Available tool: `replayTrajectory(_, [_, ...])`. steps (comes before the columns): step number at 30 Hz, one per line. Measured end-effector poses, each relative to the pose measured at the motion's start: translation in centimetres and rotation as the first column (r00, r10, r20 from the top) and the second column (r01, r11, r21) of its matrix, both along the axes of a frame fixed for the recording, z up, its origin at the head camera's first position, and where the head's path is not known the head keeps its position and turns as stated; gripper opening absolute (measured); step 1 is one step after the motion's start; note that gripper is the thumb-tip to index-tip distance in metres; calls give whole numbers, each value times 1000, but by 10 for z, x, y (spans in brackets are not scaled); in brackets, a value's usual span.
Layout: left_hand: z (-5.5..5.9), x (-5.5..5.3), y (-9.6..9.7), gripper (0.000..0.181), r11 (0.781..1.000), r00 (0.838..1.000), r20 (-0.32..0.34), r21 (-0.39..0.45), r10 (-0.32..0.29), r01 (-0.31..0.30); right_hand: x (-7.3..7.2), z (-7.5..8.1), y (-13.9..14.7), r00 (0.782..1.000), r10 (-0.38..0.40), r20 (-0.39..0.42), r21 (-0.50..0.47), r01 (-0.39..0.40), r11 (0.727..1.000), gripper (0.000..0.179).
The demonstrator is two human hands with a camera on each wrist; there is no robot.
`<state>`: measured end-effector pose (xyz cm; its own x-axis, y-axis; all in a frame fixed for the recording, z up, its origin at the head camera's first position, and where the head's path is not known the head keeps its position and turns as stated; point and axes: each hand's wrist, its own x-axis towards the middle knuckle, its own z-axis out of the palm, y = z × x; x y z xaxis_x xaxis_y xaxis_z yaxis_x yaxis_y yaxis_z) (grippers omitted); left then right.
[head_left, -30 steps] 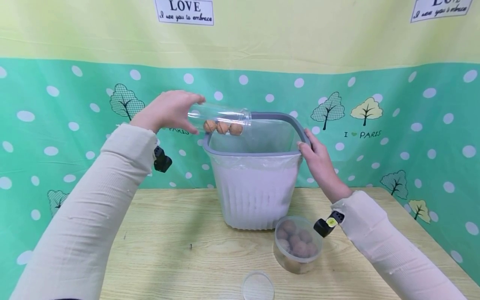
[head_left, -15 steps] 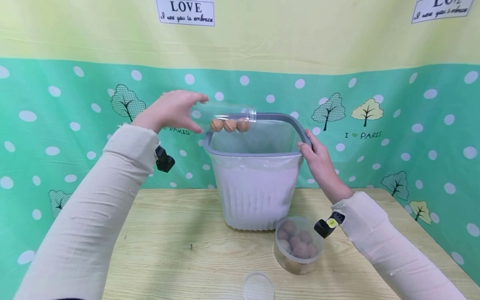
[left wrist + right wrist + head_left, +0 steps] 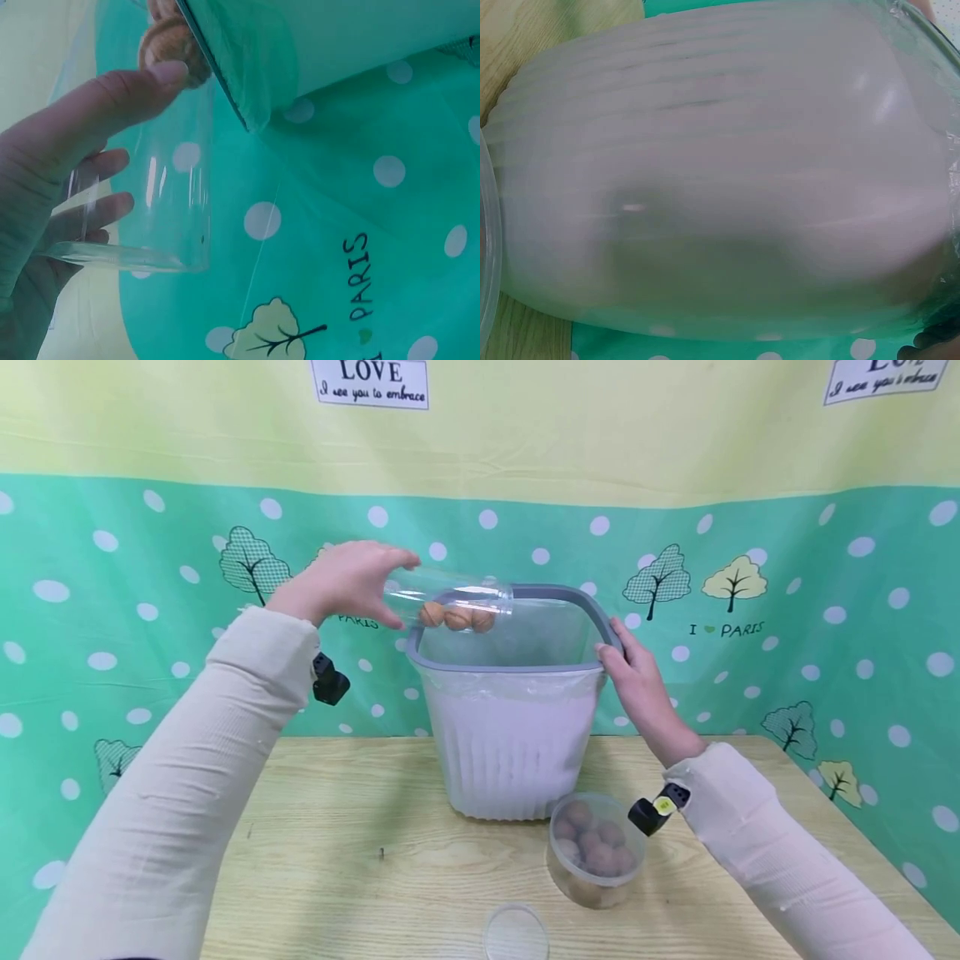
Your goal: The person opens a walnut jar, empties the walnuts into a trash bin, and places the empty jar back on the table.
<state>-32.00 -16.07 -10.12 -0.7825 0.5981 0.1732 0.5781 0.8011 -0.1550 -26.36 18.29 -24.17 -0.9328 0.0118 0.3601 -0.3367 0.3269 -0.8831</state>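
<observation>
Left hand grips clear jar round its base end, jar roughly sideways, mouth pointing away from the hand over left part of bin. Three walnuts lined up inside, beyond left fingertips, well apart from right hand, which grips bin's right rim. Tub by bin's base, lid nearer.

A bin stands toward the rear of a bench, before a hanging cloth; a tub of balls sits by its front right base, a disc nearer and left. Above — at the bin's left rim — a jar lies sideways, three walnuts inside, between the left hand and, at the right rim, the right hand.
</observation>
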Motion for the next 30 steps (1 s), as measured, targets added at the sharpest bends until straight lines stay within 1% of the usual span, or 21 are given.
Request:
replayTrajectory(3, [0, 0, 2, 81, 1000, 1000, 5, 0, -10, 10, 0, 0, -1, 1000, -3, -5, 8, 3, 1000, 62])
replayTrajectory(7, [0, 0, 2, 82, 1000, 1000, 8, -11, 7, -7, 0, -1, -1, 1000, -4, -12, 15, 4, 1000, 62])
replayTrajectory(13, [1, -1, -1, 85, 1000, 1000, 0, 9, 18, -18, 0, 0, -1, 1000, -14, -10, 17, 14, 1000, 61])
replayTrajectory(18, [2, 0, 0, 85, 1000, 1000, -4, 12, 15, -15, 0, 0, 0, 1000, -7, -8, 9, 7, 1000, 61])
replayTrajectory(22, [3, 0, 1, 86, 1000, 1000, -1, 7, 24, -24, 0, 0, 0, 1000, -1, -12, 11, 1, 1000, 62])
replayTrajectory(30, [4, 3, 0, 85, 1000, 1000, -10, -5, 26, -26, 1, 1, -1, 999, 9, -31, 1, -9, 1000, 62])
